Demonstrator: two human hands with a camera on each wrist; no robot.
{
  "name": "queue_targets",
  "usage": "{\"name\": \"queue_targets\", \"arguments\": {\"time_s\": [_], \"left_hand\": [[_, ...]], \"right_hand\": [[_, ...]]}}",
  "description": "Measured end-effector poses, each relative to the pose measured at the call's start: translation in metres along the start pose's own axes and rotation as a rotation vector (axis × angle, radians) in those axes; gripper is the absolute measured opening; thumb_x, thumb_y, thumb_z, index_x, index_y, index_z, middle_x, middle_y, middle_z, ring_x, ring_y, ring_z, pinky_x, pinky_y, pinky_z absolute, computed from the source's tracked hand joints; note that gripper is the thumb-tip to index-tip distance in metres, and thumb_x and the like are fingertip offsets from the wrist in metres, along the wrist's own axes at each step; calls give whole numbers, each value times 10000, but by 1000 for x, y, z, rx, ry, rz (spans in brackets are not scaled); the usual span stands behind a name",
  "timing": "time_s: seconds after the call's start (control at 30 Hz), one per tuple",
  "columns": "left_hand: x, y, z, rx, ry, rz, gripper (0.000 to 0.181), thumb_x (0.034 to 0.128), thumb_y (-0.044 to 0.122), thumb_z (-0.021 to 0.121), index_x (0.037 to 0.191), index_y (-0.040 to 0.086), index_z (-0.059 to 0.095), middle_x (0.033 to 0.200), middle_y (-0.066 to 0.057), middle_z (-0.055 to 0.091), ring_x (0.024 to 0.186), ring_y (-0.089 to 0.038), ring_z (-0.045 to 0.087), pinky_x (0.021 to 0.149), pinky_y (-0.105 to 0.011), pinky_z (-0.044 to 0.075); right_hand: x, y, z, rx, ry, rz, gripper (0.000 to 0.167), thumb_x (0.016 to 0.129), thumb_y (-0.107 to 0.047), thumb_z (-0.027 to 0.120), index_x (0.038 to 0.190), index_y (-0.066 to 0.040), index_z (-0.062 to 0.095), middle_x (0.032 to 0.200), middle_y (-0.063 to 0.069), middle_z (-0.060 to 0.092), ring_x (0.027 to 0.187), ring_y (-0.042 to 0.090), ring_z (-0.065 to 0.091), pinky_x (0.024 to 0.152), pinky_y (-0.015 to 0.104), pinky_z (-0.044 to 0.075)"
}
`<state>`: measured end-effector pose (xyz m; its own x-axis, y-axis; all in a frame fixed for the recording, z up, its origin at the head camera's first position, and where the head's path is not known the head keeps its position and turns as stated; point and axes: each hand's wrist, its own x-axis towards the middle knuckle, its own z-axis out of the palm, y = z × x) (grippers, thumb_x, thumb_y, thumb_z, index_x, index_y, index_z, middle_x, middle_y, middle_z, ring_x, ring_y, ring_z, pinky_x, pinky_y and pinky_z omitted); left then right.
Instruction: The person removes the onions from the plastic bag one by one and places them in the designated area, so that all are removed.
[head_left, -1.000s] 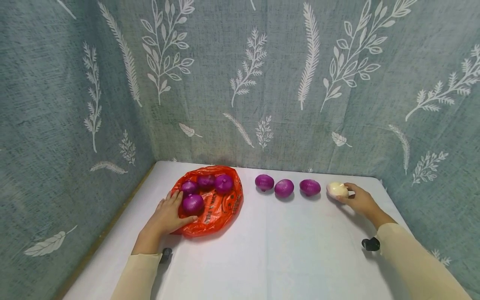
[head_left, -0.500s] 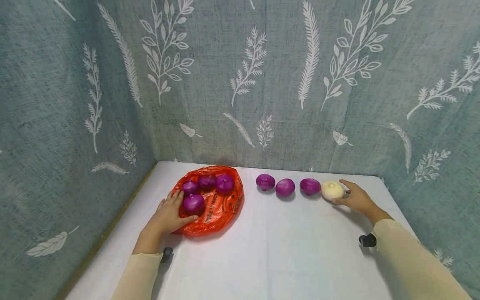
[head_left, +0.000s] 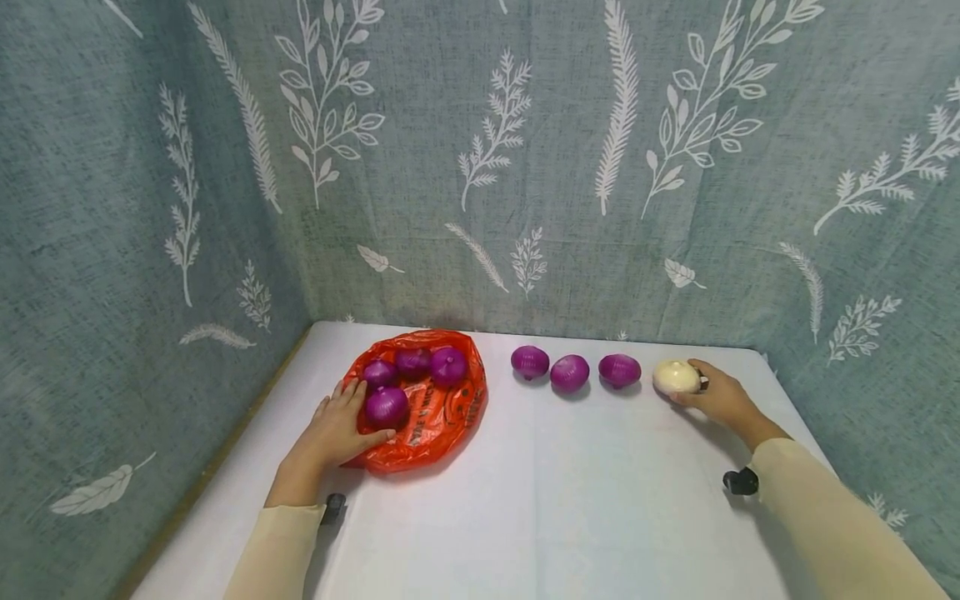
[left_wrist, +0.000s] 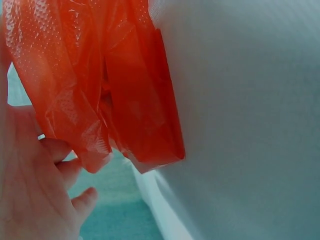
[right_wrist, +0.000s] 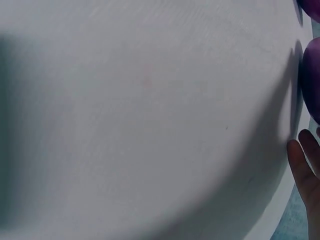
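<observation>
We have a leafy curtain [head_left: 450, 267] at the back, then a white-covered table [head_left: 600, 500], with the red bag [head_left: 448, 435] spread wide toward its far left. The left hand [head_left: 339, 427] lies against the bag's left side, fingers relaxed, steadying it rather than clutching it, as we judge. The right hand [head_left: 722, 402], at the far right, grasps the pale onion [head_left: 675, 377] between thumb and fingers (the right wrist view catches only fingertips, so we lean on the head view). Four purple onions [head_left: 387, 407] sit in the bag, gathered toward its left and far sides. Three more purple onions [head_left: 570, 374] form a loose row near the table's far edge, and the pale onion ends that row, just beside the nearest one but apart from it. Four out, four in: we judge the work about halfway, whichever way they travel, with the pale onion not yet let go
</observation>
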<state>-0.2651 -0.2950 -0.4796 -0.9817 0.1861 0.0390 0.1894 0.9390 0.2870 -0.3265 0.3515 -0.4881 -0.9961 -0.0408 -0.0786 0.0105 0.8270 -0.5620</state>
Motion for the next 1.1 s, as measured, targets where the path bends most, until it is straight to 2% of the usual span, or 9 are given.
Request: {"name": "queue_targets", "arguments": {"time_s": [0.23,0.5,0.8,1.1], "left_hand": [[-1,-1,0,-15,0,-8,1174,752,715,646,1511,-69,210,1551,-287,191,1426,-479,71,1121,-625,64],[-2,-1,0,-11,-5,-11,1184,751,735,626,1507,-77,211,1542,-301,202,1421,-487,79,1118,-631,78],[-3,-1,-2,-12,4,4,1180,758,741,615,1506,-78,213,1538,-304,211,1420,-490,82,1121,-625,69],[-3,0,0,1,29,25,1137,782,708,624,1502,-79,231,1532,-300,235,1415,-496,104,1123,-619,97]], "right_hand": [[-1,-1,1,-21,6,-32,1047,846,-576,675,1466,132,217,1426,386,307,1226,534,412,996,649,332],[-3,-4,1,-24,-7,-18,1047,871,-593,629,1470,139,180,1439,410,254,1273,574,320,1025,672,267],[-6,-5,1,-25,-4,-19,1040,868,-606,622,1462,139,206,1403,411,323,1252,558,366,1000,656,320],[-7,-7,0,-18,-36,1,1099,867,-634,601,1471,156,134,1413,425,288,1260,558,361,1007,645,331]]}}
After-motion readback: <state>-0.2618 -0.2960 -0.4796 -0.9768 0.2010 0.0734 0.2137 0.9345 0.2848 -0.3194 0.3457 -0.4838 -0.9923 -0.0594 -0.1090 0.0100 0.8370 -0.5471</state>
